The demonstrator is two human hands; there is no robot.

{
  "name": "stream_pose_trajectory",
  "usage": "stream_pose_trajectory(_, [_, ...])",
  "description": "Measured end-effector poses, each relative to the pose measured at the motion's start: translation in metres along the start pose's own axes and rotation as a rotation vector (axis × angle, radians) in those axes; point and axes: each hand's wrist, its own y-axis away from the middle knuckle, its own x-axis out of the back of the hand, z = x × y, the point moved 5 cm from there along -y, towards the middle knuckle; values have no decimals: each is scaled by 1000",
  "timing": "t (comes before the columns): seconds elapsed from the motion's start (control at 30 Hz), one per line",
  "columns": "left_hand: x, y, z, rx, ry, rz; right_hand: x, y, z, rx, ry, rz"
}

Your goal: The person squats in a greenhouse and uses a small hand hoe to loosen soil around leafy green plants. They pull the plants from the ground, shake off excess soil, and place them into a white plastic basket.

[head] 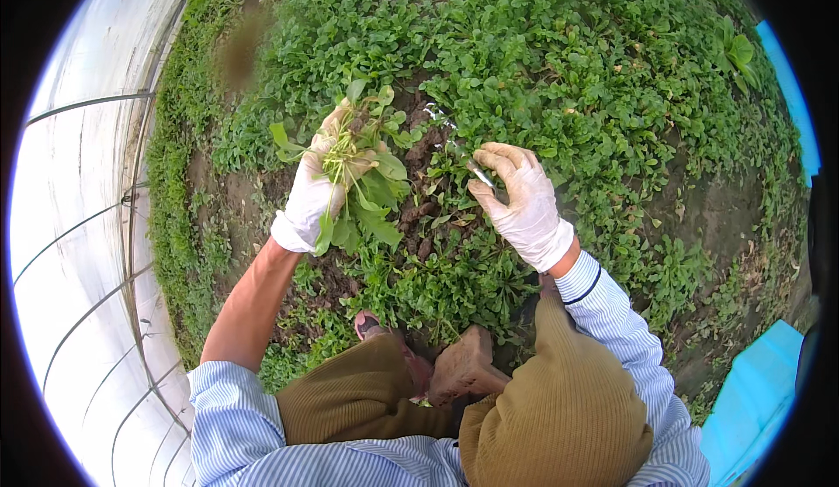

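Observation:
My left hand [321,182], in a pale glove, is raised over the bed and grips a bunch of leafy greens [370,202]. Stems lie across the palm and fingers, and broad leaves droop toward my wrist. To the right, my gloved right hand [521,202] has its thumb and fingers around a slim, shiny tool [484,177]. Most of that tool is hidden or blurred, so its exact kind is unclear. White flecks [438,115] run in a line from it toward the upper left. Between the hands lies disturbed brown soil [419,215] with small plants.
Dense low greens [524,61] spread ahead and to both sides. A reddish-brown block [465,362] sits between my legs, beside a pink shoe [367,323]. Plastic sheeting on hoops [78,159] walls the left. Blue sheet-like objects [754,389] stand at the right.

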Motion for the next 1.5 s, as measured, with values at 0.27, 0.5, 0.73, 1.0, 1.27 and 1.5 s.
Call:
stream_pose_trajectory(0.27, [-13,63,-40,279,359,-5,-14,-8,-38,-3,-430,-50])
stream_pose_trajectory(0.5, [-3,92,-129,384,621,-78,-48,5,-38,-481,-934,-385])
stream_pose_trajectory(0.73, [-8,96,-117,546,734,-17,-39,-9,-64,15,-320,-169])
stream_pose_trajectory(1.0, [-6,103,-99,436,230,-215,-53,-10,-39,-632,-915,-220])
stream_pose_trajectory(1.27, [-26,92,-101,646,772,-19,-66,30,-8,-1013,-1071,-228])
stream_pose_trajectory(1.5, [-26,89,-123,605,708,4,-79,39,-29,-874,-874,-575])
